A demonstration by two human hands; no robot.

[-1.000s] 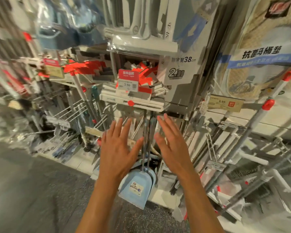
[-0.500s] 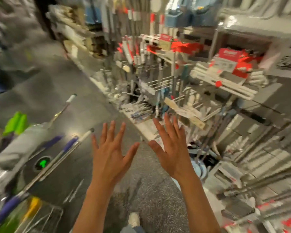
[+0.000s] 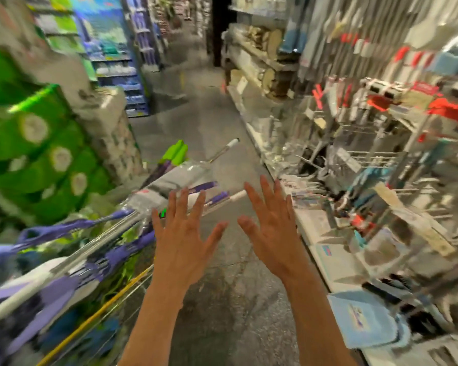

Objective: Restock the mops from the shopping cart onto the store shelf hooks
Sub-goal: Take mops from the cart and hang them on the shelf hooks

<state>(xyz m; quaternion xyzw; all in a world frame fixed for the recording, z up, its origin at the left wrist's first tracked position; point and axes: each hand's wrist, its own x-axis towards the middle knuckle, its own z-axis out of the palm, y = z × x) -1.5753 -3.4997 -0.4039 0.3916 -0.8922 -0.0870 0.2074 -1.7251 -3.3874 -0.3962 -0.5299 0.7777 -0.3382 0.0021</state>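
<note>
Both hands raised and empty in the aisle, between the cart of mops and the shelf.

The left hand and right hand are held up side by side, fingers straight and spread, touching nothing. The mops, with purple grips and metal poles, lie slanted in the shopping cart at the lower left, their tips jutting over its far edge, just beyond the left hand. Green packs are stacked behind the cart. On the right, the store shelf carries wire hooks crowded with blurred hanging goods; a pale blue dustpan leans at its lower edge. Bare grey floor runs between cart and shelf.
</note>
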